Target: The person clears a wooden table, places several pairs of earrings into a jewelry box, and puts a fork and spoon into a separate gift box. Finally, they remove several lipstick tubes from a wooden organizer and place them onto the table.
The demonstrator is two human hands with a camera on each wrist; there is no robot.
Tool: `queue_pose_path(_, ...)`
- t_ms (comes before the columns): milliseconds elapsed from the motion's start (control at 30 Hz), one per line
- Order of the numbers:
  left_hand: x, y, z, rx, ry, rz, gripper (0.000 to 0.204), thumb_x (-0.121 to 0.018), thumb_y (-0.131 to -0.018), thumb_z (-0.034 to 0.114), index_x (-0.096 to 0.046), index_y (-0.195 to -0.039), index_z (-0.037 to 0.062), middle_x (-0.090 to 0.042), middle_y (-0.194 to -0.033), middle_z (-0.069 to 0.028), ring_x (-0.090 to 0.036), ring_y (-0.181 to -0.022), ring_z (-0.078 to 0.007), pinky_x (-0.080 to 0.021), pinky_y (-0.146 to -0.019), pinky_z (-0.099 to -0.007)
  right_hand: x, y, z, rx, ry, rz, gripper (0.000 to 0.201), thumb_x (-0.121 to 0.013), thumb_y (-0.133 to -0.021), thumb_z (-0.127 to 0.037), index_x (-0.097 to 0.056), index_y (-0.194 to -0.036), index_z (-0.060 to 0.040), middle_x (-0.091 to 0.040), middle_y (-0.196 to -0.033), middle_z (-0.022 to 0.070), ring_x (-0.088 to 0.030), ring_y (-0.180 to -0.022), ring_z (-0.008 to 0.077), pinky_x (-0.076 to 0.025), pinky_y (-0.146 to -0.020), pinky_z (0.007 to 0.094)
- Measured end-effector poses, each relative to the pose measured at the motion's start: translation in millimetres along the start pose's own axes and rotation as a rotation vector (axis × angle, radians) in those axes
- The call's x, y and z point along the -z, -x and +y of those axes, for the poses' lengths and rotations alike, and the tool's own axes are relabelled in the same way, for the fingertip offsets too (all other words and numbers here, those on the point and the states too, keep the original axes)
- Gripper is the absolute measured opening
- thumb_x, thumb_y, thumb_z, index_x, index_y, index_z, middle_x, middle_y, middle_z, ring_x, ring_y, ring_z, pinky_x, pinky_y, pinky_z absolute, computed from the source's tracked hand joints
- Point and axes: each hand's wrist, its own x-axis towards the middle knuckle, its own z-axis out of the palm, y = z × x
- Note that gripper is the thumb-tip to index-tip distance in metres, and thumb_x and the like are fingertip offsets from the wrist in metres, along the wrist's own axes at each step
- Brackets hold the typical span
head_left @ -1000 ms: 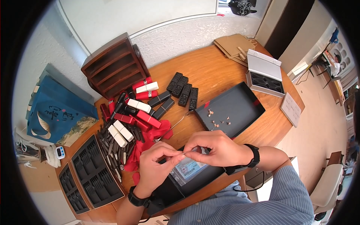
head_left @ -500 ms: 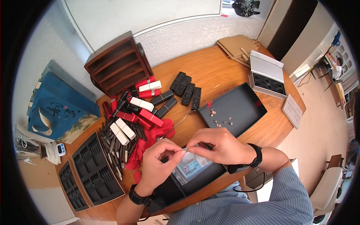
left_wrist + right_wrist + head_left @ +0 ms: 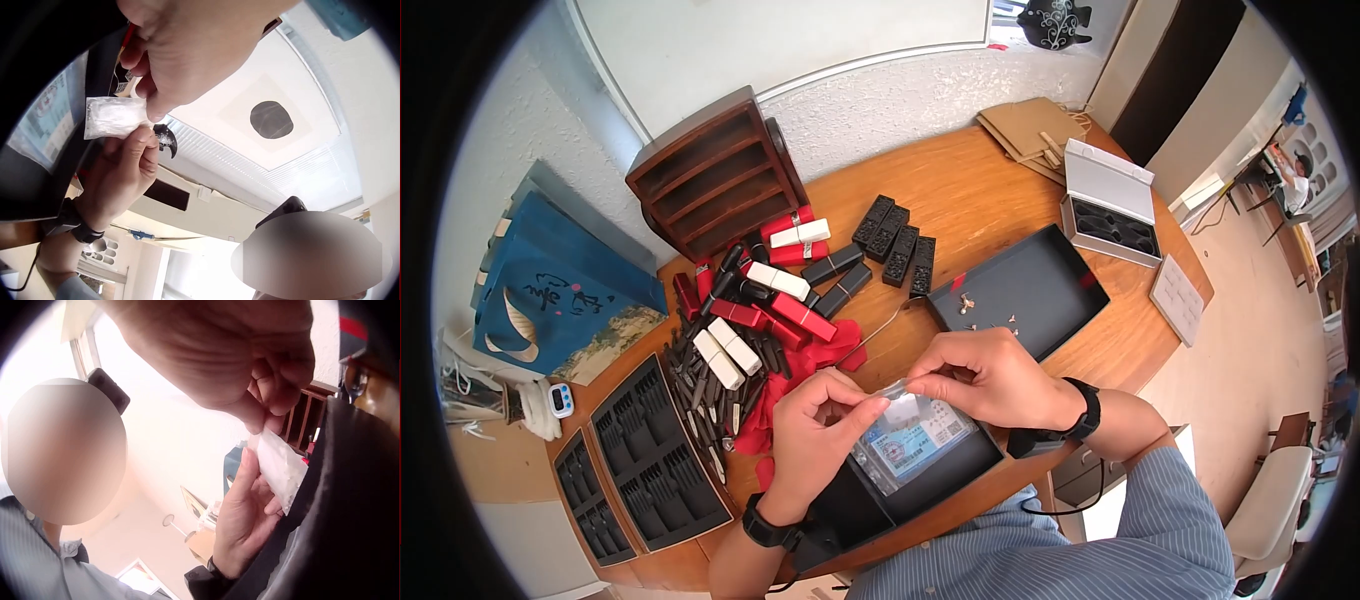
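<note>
Both hands pinch the top edge of a small clear bag (image 3: 903, 406) between thumbs and bent fingers. My left hand (image 3: 815, 430) has its left corner, my right hand (image 3: 990, 375) its right. In the left wrist view the little bag (image 3: 115, 117) looks whitish and hangs flat; the right wrist view shows tiny specks near the lower end of the bag (image 3: 281, 469). Beneath the hands, a larger clear bag with a blue and white printed card (image 3: 908, 448) lies in a black tray (image 3: 960, 478). Small pinkish pieces (image 3: 966, 303) lie in another black box (image 3: 1040, 290).
Red, white and black tubes (image 3: 780, 300) are heaped at the left by red cloth (image 3: 840, 345) and slotted black trays (image 3: 655, 450). Farther back stand a wooden rack (image 3: 715, 180), black blocks (image 3: 885, 232) and an open silver box (image 3: 1112, 235). A blue paper bag (image 3: 560, 285) stands far left.
The right hand has moved slightly right and up from the left one, their fingertips now apart. The small bag has come into plain view between them, and the printed card is less covered.
</note>
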Motion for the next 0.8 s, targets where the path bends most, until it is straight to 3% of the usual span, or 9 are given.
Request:
queue_pose_path(267,-2,0,8,0.069,0.061,0.007,0.006,-0.067,-0.095,0.000,-0.064,-0.098,-0.0034,-0.061,-0.094,-0.0037,-0.060,-0.081,-0.0063,-0.049,-0.071,-0.0208,-2,-1,1,-0.080,-0.053,0.063,0.012,-0.074,-0.089,-0.008,-0.071,-0.098,-0.0005,-0.072,-0.087,0.0118,-0.071,-0.077,0.0238,-0.055,-0.066,0.0321)
queue_pose_path(600,-1,1,4,0.059,0.034,-0.023,0.004,-0.065,-0.096,0.001,-0.064,-0.098,-0.0029,-0.061,-0.093,-0.0032,-0.059,-0.080,-0.0054,-0.048,-0.070,-0.0202,0,0,0,-0.026,0.057,0.032,0.009,-0.073,-0.089,-0.007,-0.069,-0.094,0.0003,-0.071,-0.085,0.0128,-0.069,-0.073,0.0252,-0.053,-0.062,0.0339)
queue_pose_path(800,2,2,11,0.093,0.111,-0.089,0.007,-0.065,-0.096,0.002,-0.064,-0.093,-0.0044,-0.062,-0.090,-0.0037,-0.060,-0.079,-0.0074,-0.048,-0.070,-0.0216,4,-1,-7,-0.103,-0.049,0.000,0.008,-0.072,-0.089,-0.006,-0.069,-0.094,0.0000,-0.069,-0.081,0.0093,-0.064,-0.065,0.0165,-0.049,-0.058,0.0293)
